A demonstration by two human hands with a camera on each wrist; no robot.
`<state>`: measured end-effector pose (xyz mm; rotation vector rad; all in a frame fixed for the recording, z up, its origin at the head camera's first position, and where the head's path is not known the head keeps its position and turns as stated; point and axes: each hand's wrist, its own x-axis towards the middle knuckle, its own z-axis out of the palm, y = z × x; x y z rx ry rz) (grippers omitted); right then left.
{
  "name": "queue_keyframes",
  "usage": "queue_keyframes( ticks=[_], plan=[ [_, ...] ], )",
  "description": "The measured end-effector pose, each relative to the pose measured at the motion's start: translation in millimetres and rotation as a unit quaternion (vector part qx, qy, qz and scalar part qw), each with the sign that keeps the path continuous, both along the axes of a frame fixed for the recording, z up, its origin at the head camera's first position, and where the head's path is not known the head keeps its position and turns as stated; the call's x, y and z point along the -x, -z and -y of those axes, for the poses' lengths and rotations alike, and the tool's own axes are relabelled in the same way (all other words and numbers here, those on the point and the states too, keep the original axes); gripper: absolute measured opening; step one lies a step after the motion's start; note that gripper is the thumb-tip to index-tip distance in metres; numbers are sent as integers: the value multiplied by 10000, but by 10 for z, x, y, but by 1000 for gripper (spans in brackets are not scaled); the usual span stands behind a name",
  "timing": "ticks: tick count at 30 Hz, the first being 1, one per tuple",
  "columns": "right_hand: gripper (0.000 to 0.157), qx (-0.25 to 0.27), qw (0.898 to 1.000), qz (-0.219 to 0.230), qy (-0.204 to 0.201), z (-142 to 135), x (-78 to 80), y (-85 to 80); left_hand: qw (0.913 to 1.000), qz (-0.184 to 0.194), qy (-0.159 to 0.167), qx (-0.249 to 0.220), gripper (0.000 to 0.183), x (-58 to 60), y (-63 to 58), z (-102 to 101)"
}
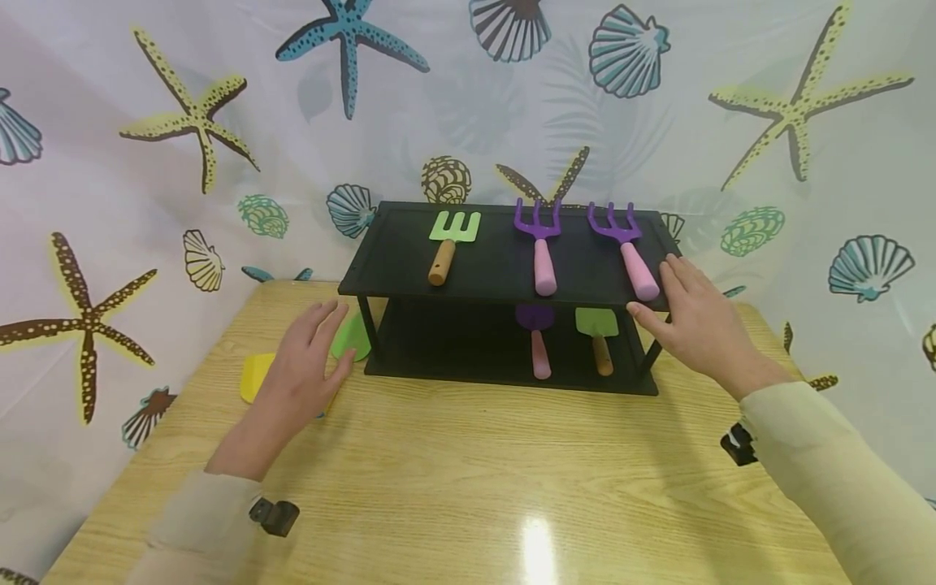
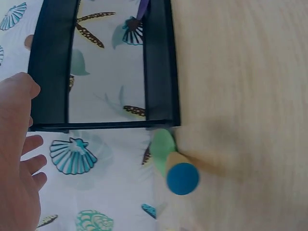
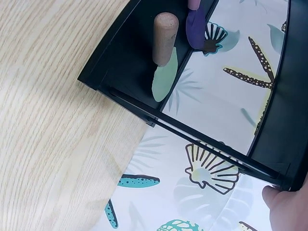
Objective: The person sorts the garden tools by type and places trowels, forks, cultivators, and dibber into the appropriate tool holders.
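A black two-tier shelf (image 1: pixel 490 264) stands on the table. On its top board lie a light green hand fork (image 1: pixel 455 227) with a wooden handle and two purple hand forks (image 1: pixel 543 260) with pink handles. The lower board holds a purple trowel (image 1: pixel 539 349) and a green trowel (image 1: pixel 600 333). My right hand (image 1: pixel 695 321) rests at the top board's right front corner, fingers extended beside a pink handle. My left hand (image 1: pixel 300 366) is by the left front corner, fingers fairly straight; whether it touches the shelf I cannot tell.
Left of the shelf, partly behind my left hand, are a green tool (image 1: pixel 353 337) and a yellow tool (image 1: pixel 254 375) on the wooden table (image 1: pixel 468 471). In the left wrist view one wooden handle has a blue end (image 2: pixel 183 179). A patterned sheet (image 1: pixel 453 106) hangs behind.
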<state>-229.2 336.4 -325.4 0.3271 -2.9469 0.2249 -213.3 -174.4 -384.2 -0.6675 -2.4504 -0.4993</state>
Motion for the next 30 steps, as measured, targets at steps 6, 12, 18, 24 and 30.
queue_keyframes(
  ticks=[6, 12, 18, 24, 30],
  plan=[
    [93, 49, 10000, -11, -22, -9, -7, 10, 9971, 716, -229, -92, 58, -10, 199, 45],
    [93, 68, 9999, -76, -33, -13, -5, 12, 9873, 1527, -438, -103, 55, 14, 396, 55],
    [93, 74, 10000, -50, -20, -11, 1, 4, 9745, 2163, -600, 15, 56, 64, 536, 69],
    [94, 143, 9999, 48, 26, -5, 0, -4, 9711, 2294, -553, 362, 57, 132, 657, 98],
    [94, 158, 9999, 45, 22, 0, -5, -9, 9780, 1935, -360, 686, 52, 166, 735, 121]
  ],
)
